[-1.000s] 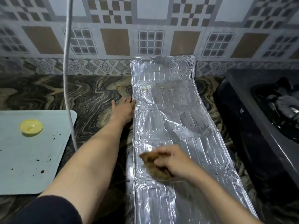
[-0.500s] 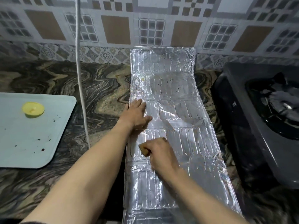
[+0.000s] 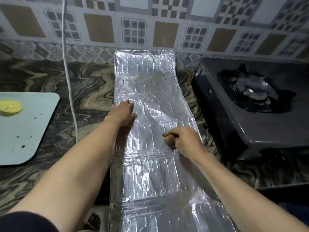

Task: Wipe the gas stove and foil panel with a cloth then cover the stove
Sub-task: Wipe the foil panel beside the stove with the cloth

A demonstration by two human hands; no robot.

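Shiny, crinkled, ribbed metal foil panel; polished veined stone table; dark matt metal gas stove at 3 o'clock; brown cloth.

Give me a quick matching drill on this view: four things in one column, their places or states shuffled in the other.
1. left hand
2. cloth
3. gas stove
4. yellow candle

A. on the pale board at far left
B. flat on the foil panel's left edge
C. gripped in the right hand
D. right of the panel

Pairs: 1-B, 2-C, 3-D, 4-A

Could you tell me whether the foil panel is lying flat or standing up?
Flat: the foil panel lies unfolded along the counter, left hand resting on it.
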